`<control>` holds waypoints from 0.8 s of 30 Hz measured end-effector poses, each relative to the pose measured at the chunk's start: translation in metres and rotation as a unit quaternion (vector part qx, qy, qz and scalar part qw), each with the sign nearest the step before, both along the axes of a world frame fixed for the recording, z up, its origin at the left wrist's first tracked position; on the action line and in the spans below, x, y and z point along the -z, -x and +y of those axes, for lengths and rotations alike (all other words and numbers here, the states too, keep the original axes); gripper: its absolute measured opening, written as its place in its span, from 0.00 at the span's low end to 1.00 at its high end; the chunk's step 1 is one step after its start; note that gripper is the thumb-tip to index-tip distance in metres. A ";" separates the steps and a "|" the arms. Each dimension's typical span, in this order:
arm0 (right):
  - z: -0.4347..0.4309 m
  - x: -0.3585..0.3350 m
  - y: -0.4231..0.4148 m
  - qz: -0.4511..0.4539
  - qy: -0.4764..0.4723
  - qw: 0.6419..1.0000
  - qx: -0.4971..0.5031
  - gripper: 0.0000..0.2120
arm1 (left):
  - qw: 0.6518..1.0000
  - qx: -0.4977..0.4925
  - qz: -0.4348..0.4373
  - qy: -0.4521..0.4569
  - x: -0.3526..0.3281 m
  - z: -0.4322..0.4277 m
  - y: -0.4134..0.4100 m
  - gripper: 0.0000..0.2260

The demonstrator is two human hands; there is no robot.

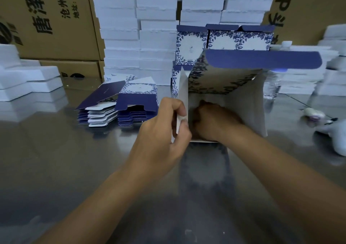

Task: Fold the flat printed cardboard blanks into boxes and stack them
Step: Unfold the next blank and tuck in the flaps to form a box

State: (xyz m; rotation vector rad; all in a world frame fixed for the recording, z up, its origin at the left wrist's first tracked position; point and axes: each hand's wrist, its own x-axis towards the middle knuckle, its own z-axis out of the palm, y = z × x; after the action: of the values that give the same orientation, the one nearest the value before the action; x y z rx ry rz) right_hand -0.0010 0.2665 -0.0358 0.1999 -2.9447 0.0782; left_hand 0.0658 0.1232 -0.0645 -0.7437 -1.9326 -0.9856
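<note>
A half-formed blue and white printed box (243,97) stands on the steel table (56,150), its open side facing me and its blue lid flap (262,60) raised at the top. My left hand (164,131) pinches the box's left white side wall between thumb and fingers. My right hand (211,122) reaches inside the box, fingers curled against the bottom; what they touch is hidden. To the left lies a stack of flat printed blanks (119,105). Finished printed boxes (224,37) stand behind the one in my hands.
Tall stacks of white foam inserts (140,37) line the back, with more foam pieces (22,79) at the left and stacked foam sheets (309,71) at the right. Brown cartons (46,19) stand behind. A clear water bottle (273,86) and small white objects (314,114) sit at the right.
</note>
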 end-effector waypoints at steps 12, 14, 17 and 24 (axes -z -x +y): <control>0.007 0.012 0.006 0.021 -0.012 1.000 -0.002 0.15 | 1.000 0.013 -0.016 -0.007 0.001 -0.001 0.001 0.07; 0.011 0.017 0.010 -0.011 0.001 1.000 0.005 0.15 | 1.000 0.018 -0.018 0.000 0.001 0.000 -0.001 0.07; 0.014 0.017 0.013 -0.048 0.009 0.999 0.000 0.15 | 1.000 0.016 -0.014 0.007 0.002 0.001 -0.001 0.07; -0.003 -0.017 -0.031 0.093 0.148 0.969 -0.174 0.09 | 0.997 -0.021 0.006 -0.071 -0.004 -0.005 0.007 0.12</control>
State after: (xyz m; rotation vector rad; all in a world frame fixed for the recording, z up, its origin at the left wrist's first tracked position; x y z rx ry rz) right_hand 0.0296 0.2640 -0.0193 0.6376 -2.6369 0.5150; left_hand 0.0590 0.1181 -0.0604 -0.6230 -1.8391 -1.0772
